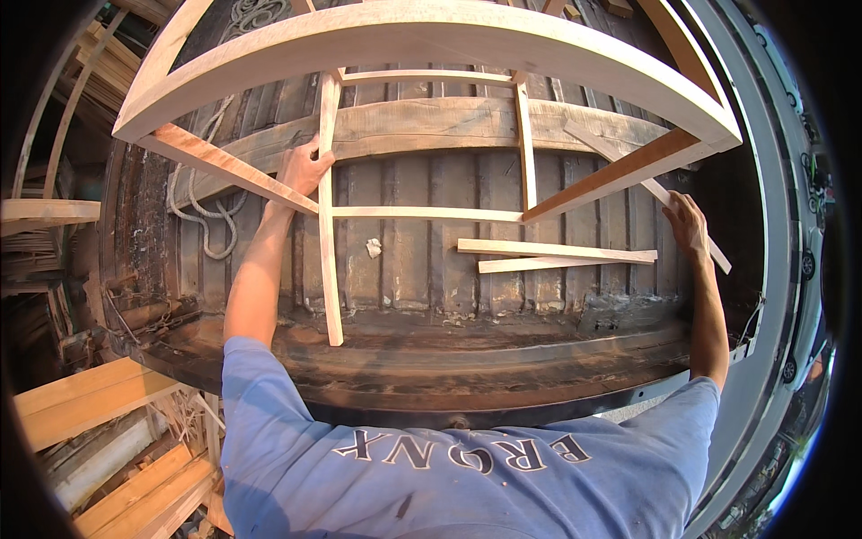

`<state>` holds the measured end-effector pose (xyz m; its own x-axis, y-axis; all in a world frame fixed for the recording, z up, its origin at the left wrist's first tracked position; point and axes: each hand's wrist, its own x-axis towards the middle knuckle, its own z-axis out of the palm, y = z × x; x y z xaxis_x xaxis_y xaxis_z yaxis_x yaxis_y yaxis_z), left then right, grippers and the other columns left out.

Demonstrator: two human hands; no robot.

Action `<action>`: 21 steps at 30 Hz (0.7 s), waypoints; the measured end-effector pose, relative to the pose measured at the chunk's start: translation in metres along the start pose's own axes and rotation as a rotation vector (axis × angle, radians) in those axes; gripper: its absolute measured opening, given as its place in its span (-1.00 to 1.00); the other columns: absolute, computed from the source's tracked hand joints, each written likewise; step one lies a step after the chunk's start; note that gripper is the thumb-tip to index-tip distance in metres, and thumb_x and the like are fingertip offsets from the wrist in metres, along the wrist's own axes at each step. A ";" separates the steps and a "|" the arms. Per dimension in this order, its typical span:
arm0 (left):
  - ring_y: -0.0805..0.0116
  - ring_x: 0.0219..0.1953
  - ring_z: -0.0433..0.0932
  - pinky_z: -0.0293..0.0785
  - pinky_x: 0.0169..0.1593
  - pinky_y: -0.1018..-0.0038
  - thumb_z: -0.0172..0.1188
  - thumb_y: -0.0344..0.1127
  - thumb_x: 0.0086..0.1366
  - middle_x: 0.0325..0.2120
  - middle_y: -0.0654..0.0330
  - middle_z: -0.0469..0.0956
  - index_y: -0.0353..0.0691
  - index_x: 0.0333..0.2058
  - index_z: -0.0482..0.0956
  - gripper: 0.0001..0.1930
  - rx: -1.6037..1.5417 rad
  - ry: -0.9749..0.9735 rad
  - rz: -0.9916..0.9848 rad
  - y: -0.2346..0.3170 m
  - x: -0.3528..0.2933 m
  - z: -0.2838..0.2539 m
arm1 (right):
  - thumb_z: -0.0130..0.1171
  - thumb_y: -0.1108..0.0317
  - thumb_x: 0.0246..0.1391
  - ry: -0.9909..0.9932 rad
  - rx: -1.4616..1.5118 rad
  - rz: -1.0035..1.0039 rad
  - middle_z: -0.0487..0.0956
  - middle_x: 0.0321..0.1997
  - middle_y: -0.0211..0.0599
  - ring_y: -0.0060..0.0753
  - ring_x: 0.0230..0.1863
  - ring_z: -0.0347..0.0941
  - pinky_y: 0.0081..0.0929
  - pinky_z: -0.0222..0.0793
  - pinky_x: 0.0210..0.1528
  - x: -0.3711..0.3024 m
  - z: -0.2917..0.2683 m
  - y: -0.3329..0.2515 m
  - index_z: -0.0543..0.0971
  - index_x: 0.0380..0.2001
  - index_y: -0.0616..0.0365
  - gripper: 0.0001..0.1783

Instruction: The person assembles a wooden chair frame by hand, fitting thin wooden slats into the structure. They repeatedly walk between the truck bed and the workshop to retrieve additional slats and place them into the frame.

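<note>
A pale wooden frame (431, 31) with legs and crossbars stands in front of me on a dark ribbed metal bed. At its left side my left hand (305, 169) is closed round an upright wooden slat (330, 269), which crosses the lower crossbar (426, 213) and reaches toward me. Out to the right, my right hand (688, 225) grips a loose wooden slat (716, 251) near its near end. That slat slants away to the far left, partly behind a frame leg (620, 173). Two more slats (557, 251) lie partly overlapping between my hands, touched by neither.
A thick plank (431, 123) lies across the bed under the frame. White rope (211, 216) is looped at the left, and a crumpled scrap (373, 247) lies mid-bed. Stacked lumber (99, 395) fills the left side. A metal rim (431, 413) edges the bed near me; parked vehicles (806, 296) stand right.
</note>
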<state>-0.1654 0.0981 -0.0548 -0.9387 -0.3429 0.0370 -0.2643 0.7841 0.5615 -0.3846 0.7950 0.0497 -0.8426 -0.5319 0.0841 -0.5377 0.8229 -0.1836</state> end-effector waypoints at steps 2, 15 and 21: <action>0.03 -0.43 0.67 0.52 -0.28 0.23 0.15 -0.07 0.24 -0.49 -0.12 0.62 -0.19 -0.02 0.65 -0.57 -0.012 0.002 -0.016 0.002 -0.001 -0.001 | 0.32 0.35 0.08 0.028 0.101 -0.063 0.59 -0.14 -0.14 0.03 -0.17 0.56 -0.21 0.49 -0.06 0.030 0.023 -0.022 0.57 0.01 0.13 -0.60; -0.07 -0.37 0.66 0.52 -0.24 0.21 0.17 -0.09 0.20 -0.45 -0.23 0.60 -0.24 0.04 0.60 -0.51 -0.060 -0.007 -0.042 0.010 -0.003 -0.006 | 0.28 0.14 0.19 -0.143 0.353 -0.353 0.64 -0.08 0.04 0.11 -0.06 0.55 -0.12 0.45 0.06 0.231 0.135 -0.253 0.60 0.03 0.16 -0.58; -0.15 -0.33 0.65 0.53 -0.22 0.21 0.19 -0.10 0.20 -0.42 -0.24 0.60 -0.22 0.09 0.58 -0.49 -0.006 0.002 -0.034 0.008 -0.001 -0.005 | 0.28 0.16 0.19 -0.144 0.245 -0.314 0.63 -0.05 0.03 0.08 -0.04 0.54 -0.13 0.44 0.07 0.242 0.124 -0.268 0.59 0.04 0.15 -0.57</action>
<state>-0.1654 0.1023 -0.0468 -0.9286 -0.3707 0.0194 -0.2949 0.7686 0.5677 -0.4403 0.4210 -0.0022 -0.6168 -0.7861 0.0386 -0.7305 0.5536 -0.3999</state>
